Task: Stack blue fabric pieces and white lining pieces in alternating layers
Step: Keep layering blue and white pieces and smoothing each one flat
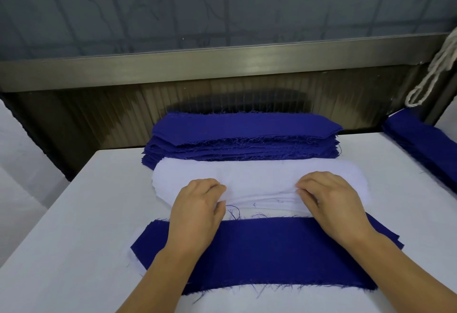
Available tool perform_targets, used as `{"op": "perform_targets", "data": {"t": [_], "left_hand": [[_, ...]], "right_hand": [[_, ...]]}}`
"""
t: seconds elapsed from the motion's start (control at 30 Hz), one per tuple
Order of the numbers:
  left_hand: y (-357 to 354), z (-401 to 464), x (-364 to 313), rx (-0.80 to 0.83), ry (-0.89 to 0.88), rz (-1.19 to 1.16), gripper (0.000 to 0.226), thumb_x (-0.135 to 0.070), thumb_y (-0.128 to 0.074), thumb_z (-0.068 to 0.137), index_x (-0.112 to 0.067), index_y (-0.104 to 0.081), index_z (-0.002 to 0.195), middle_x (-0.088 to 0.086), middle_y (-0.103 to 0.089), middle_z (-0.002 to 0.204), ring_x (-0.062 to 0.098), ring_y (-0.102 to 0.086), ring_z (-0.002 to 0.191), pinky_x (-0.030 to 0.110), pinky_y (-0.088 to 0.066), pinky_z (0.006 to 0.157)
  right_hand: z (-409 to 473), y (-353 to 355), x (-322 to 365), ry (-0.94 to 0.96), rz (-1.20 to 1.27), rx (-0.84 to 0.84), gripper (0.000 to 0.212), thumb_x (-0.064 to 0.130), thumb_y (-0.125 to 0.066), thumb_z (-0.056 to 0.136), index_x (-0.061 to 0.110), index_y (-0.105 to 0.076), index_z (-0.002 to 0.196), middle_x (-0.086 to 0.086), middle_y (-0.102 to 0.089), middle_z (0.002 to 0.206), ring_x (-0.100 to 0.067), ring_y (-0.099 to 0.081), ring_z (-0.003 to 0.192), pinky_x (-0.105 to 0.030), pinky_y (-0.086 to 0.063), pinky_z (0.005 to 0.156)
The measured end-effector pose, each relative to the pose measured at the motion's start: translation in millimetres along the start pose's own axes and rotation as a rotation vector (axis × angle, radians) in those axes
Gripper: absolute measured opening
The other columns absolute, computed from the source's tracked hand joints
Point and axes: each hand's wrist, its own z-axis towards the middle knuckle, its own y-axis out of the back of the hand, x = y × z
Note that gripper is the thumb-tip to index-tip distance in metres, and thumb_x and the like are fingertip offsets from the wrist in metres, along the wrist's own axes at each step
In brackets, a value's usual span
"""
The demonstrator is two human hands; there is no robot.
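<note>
Between the frayed blue piece [259, 251] at 6 o'clock and the blue stack [244, 137] at 12, left hand [197, 204] and right hand [329, 199] pinch the white lining pile's [257, 176] near edge, bare worktop [74, 213] at 9.

place: garment sewing workshop | evidence: stacks of cut blue fabric pieces [244, 137] lying at 12 o'clock on a white worktable [74, 213] | more blue pieces [425, 144] sitting at 2 o'clock | cord [435, 70] hanging there
</note>
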Motion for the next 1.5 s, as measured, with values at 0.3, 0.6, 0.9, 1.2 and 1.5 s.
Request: {"op": "perform_targets", "data": {"t": [0.3,0.6,0.9,1.2,1.5], "left_hand": [[2.4,-1.9,-0.1,-0.036,0.027,-0.032,0.032,-0.003,-0.080,0.069,-0.013,-0.073,0.099,-0.002,-0.069,0.101,0.021,-0.064,0.089,0.030,-0.052,0.077],[19.6,-8.2,4.6,-0.047,0.057,-0.024,0.025,-0.001,-0.080,0.072,-0.013,-0.077,0.093,0.003,-0.069,0.099,0.025,-0.063,0.092,0.028,-0.050,0.076],[76.0,-14.0,14.2,0.220,0.177,-0.428,0.017,-0.016,-0.065,0.089,-0.032,-0.072,0.092,-0.019,-0.065,0.084,0.004,-0.061,0.083,0.009,-0.045,0.071],[97.3,-15.0,28.0,0.609,0.320,-0.566,0.022,-0.022,-0.060,0.092,-0.040,-0.072,0.087,-0.017,-0.070,0.091,0.002,-0.064,0.084,0.013,-0.050,0.074],[87.1,-16.2,19.1,-0.014,0.130,-0.141,0.026,-0.001,-0.070,0.080,-0.025,-0.074,0.089,-0.021,-0.053,0.091,0.000,-0.053,0.090,0.006,-0.037,0.074]], "right_hand": [[-3.2,2.4,1.9,-0.113,0.144,-0.020,0.021,0.005,-0.079,0.075,0.017,-0.065,0.084,0.008,-0.061,0.087,-0.013,-0.055,0.078,-0.023,-0.043,0.071],[-7.6,19.4,0.6,-0.065,0.180,0.057,0.017,0.002,-0.075,0.079,0.017,-0.071,0.087,0.010,-0.064,0.093,-0.005,-0.049,0.090,-0.015,-0.035,0.086],[-9.9,68.7,3.3,-0.252,0.522,0.284,0.014,0.044,-0.062,0.082,0.031,-0.065,0.077,0.013,-0.066,0.077,-0.005,-0.061,0.073,-0.009,-0.042,0.065],[-12.3,73.8,-14.8,-0.310,0.676,0.774,0.008,0.022,-0.066,0.090,0.027,-0.071,0.086,0.003,-0.071,0.088,-0.011,-0.066,0.079,-0.021,-0.050,0.076],[-17.9,68.0,-1.0,-0.068,0.289,-0.058,0.012,0.025,-0.052,0.097,0.032,-0.058,0.090,0.022,-0.060,0.094,0.004,-0.056,0.094,-0.004,-0.039,0.081]]}}
